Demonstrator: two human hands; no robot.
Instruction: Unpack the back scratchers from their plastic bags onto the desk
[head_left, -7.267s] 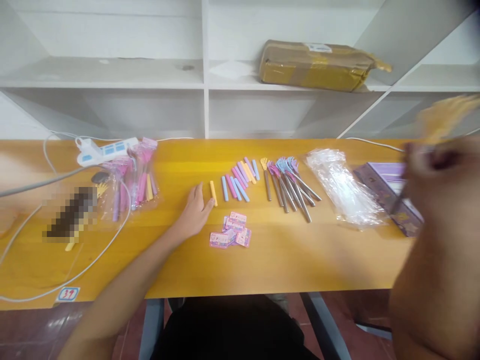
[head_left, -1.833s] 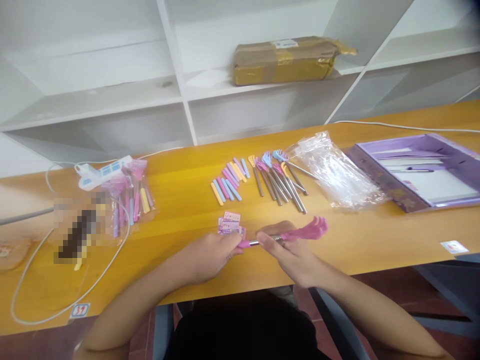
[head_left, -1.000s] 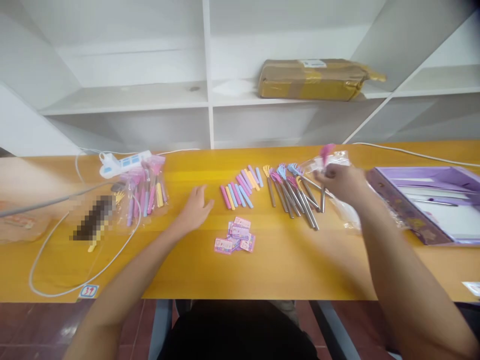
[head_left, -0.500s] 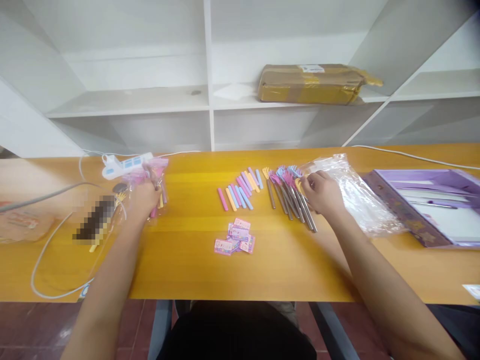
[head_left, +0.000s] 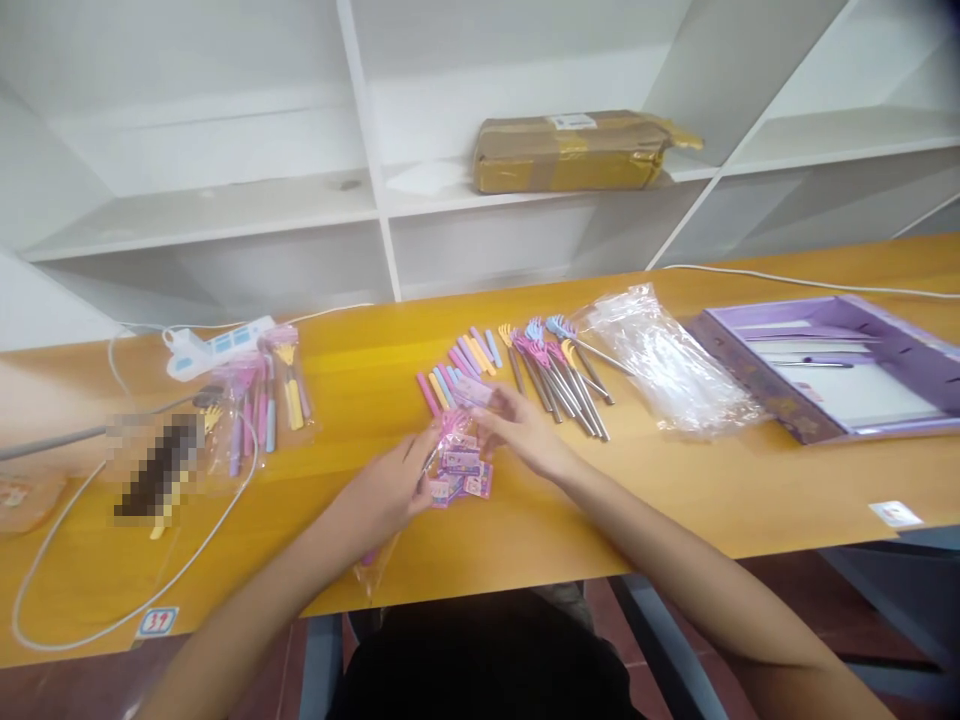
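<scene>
My left hand [head_left: 396,476] is closed around a back scratcher in a clear plastic bag; its pink claw head [head_left: 453,424] shows past the fingertips, and the bag's end [head_left: 369,572] hangs below the hand. My right hand [head_left: 526,432] pinches a small pink and purple card [head_left: 472,392] just above that head. Beneath the hands lies a pile of similar cards [head_left: 459,462]. Behind them are pink, blue, yellow and purple handle sleeves [head_left: 474,354]. Metal-shafted back scratchers [head_left: 559,375] with coloured claw heads lie bunched to the right.
Bagged back scratchers [head_left: 262,400] lie at left by a white power strip [head_left: 219,346] and a looping cable [head_left: 97,640]. At right are clear plastic bags [head_left: 667,370] and a purple box [head_left: 814,425]. A taped carton [head_left: 570,160] sits on the shelf behind.
My left hand has come from the bagged pile to the middle with a bagged back scratcher. My right hand has left the loose back scratchers and now holds a card. The view has tilted.
</scene>
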